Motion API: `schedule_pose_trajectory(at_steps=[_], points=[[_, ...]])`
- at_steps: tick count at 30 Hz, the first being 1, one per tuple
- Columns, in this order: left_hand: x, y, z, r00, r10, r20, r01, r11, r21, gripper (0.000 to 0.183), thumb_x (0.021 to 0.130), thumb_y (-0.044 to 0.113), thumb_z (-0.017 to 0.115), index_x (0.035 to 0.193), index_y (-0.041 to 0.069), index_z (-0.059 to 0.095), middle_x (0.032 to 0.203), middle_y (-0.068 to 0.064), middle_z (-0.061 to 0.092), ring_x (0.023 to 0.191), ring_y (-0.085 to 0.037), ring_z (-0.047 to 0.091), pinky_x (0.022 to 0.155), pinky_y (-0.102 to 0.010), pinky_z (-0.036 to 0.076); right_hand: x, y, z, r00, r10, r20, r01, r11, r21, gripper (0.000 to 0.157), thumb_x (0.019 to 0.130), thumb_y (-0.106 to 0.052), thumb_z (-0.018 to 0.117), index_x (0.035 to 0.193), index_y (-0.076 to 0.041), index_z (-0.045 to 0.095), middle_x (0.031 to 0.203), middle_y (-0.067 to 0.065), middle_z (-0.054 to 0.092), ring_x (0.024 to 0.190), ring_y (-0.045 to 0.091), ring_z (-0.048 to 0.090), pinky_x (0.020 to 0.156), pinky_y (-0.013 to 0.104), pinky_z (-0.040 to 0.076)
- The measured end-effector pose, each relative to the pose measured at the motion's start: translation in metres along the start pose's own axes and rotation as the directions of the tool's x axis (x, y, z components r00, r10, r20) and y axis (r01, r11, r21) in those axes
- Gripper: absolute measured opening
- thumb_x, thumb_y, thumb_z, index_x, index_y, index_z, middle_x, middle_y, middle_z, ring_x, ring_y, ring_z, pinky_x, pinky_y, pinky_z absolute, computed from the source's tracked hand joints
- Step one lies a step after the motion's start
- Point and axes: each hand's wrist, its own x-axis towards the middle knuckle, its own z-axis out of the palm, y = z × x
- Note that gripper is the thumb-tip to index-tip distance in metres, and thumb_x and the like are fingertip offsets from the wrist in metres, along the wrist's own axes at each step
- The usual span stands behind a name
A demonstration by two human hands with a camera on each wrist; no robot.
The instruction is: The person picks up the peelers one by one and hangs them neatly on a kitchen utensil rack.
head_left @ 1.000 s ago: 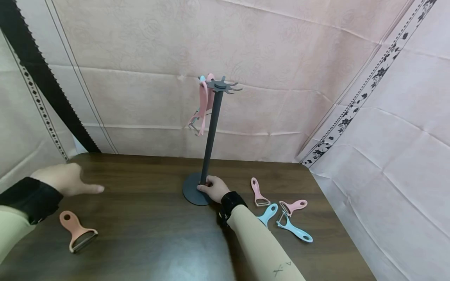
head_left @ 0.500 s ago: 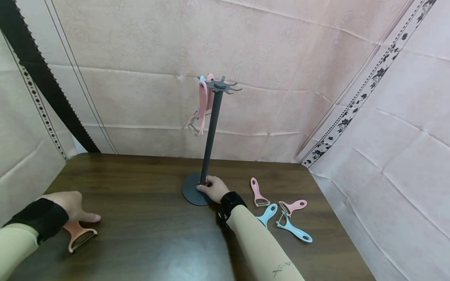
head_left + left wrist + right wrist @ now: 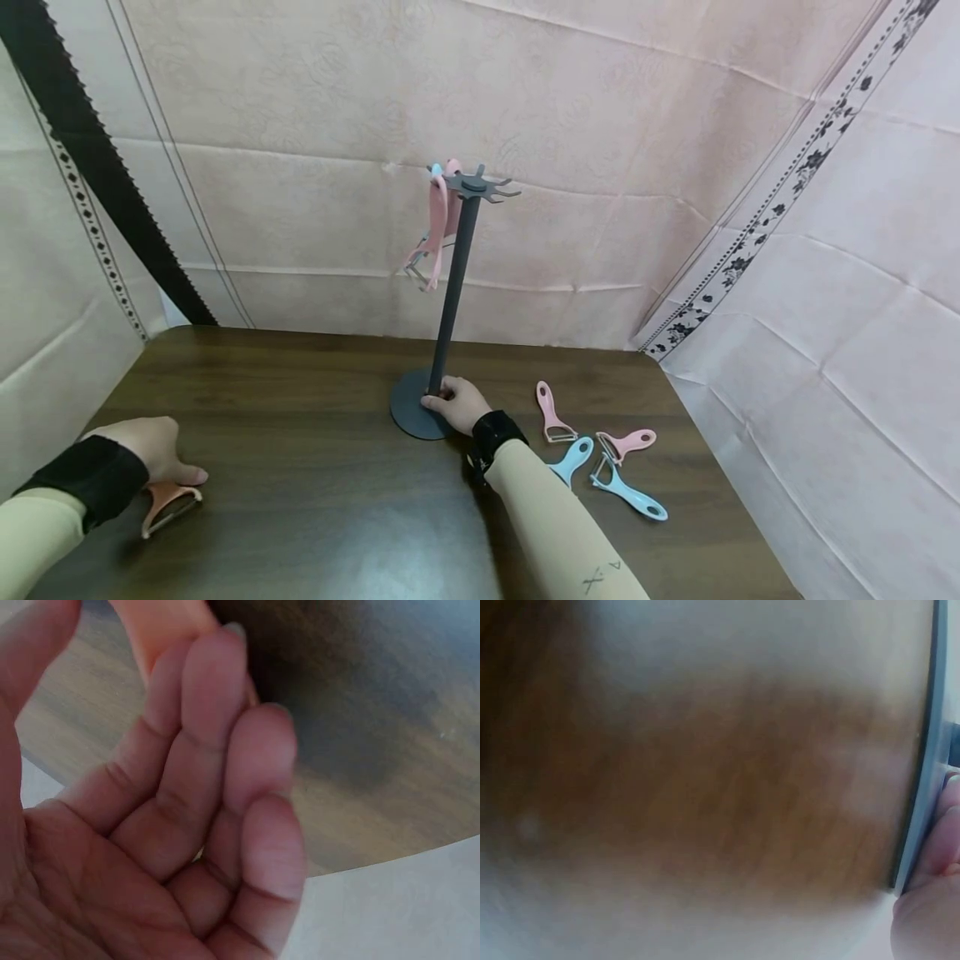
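In the head view my left hand (image 3: 146,450) pinches an orange peeler (image 3: 167,502) at the table's left side. Its handle is hidden under the hand, while the wide blade end sticks out toward me. The left wrist view shows curled fingers (image 3: 214,690) against the orange peeler (image 3: 169,622). My right hand (image 3: 462,407) grips the foot of a dark grey stand (image 3: 455,292), close over its round base (image 3: 408,408). Pink peelers (image 3: 438,217) and a blue one, mostly hidden, hang from the left hooks of the stand's top.
Right of the right forearm lie two pink peelers (image 3: 550,408) and two blue peelers (image 3: 633,493), one partly covered by the arm. The brown wooden table (image 3: 300,467) ends at a pale cloth backdrop (image 3: 315,225), with more cloth at both sides.
My left hand has come down and toward me onto the orange peeler, which has shifted and tilted slightly. The right hand keeps its hold on the stand.
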Motion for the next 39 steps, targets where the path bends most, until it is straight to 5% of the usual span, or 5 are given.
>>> schedule_pose_trajectory(at_steps=[11,19,28,39], points=[[0.005,0.001,0.003,0.997,0.061,-0.04,-0.064,0.994,-0.092,0.042,0.064,0.05,0.073,0.062,0.013,0.053,0.059,0.001,0.048,0.056,-0.016,0.045,0.052,-0.032,0.033,0.0,0.0,0.0,1.0,0.014,0.017,-0.014,1.0,0.016,0.015,0.081,-0.04,0.063,0.087,-0.027,0.063,0.079,-0.006,0.057,0.075,0.013,0.05,0.065,0.03,0.039],[0.013,0.01,0.002,1.0,-0.021,0.018,0.023,0.991,-0.135,0.038,0.067,0.042,0.074,0.057,0.01,0.055,0.055,0.001,0.046,0.049,-0.015,0.044,0.047,-0.028,0.033,0.003,0.004,0.001,1.0,0.009,0.005,-0.009,1.0,0.014,0.015,0.08,-0.042,0.064,0.086,-0.028,0.063,0.08,-0.006,0.056,0.077,0.014,0.049,0.066,0.031,0.038],[0.008,0.005,0.005,0.998,0.06,-0.021,-0.062,0.987,-0.149,0.042,0.065,0.047,0.074,0.054,0.012,0.053,0.049,0.006,0.04,0.044,-0.01,0.038,0.043,-0.026,0.027,0.003,0.004,0.001,1.0,0.008,0.008,-0.008,1.0,0.007,0.015,0.079,-0.042,0.064,0.085,-0.028,0.063,0.08,-0.006,0.056,0.076,0.014,0.05,0.065,0.03,0.038],[0.006,-0.003,0.01,0.999,0.022,0.024,-0.02,0.996,-0.087,0.048,0.061,0.056,0.073,0.054,0.011,0.057,0.049,0.005,0.045,0.044,-0.009,0.044,0.042,-0.024,0.031,0.0,0.001,-0.001,1.0,0.002,-0.003,-0.002,1.0,-0.003,0.014,0.081,-0.04,0.063,0.082,-0.026,0.062,0.082,-0.005,0.054,0.078,0.014,0.047,0.067,0.03,0.036]])
